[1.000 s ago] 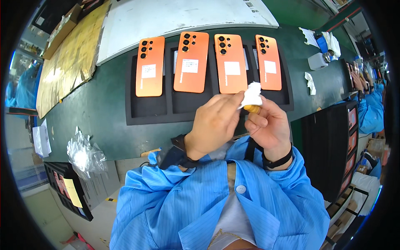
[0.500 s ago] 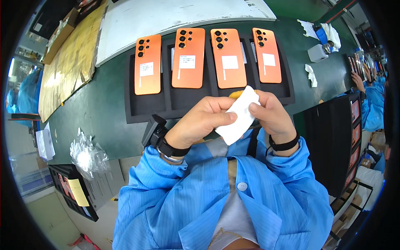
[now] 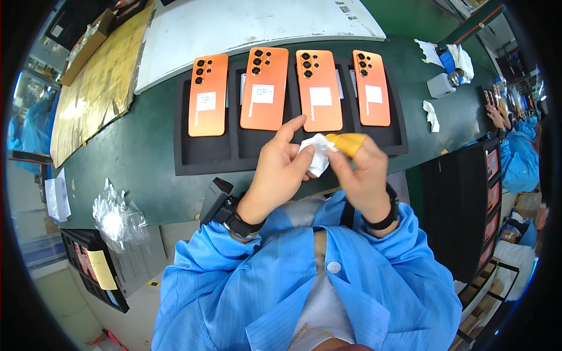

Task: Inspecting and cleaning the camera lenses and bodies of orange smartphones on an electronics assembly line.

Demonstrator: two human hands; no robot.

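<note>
My left hand (image 3: 277, 175) pinches a crumpled white wipe (image 3: 317, 158) under its thumb, with the index finger stretched toward the third phone. My right hand (image 3: 364, 179) grips the wipe's other end between its thumb and a finger covered by a yellow finger cot (image 3: 350, 143). Beyond my hands, a black compartment tray (image 3: 202, 155) holds a row of orange phones, backs up, each with a white label: the leftmost phone (image 3: 208, 120), the second phone (image 3: 263, 115), the third phone (image 3: 322, 117) and the rightmost phone (image 3: 374, 113). The left fingertip almost reaches the third phone's lower edge; contact is unclear.
The tray lies on a green tabletop (image 3: 158, 196). A white dispenser bottle (image 3: 441, 86) and a crumpled tissue (image 3: 431, 116) stand to the right. Black stacked trays (image 3: 451, 205) rise at lower right, clear plastic wrap (image 3: 119, 219) sits left. Another person's hand (image 3: 496, 116) shows far right.
The wipe, spread flat between both hands before, is now bunched up. My left index finger has stretched out toward the phones, and my right hand has turned, bringing the yellow finger cot into fuller view.
</note>
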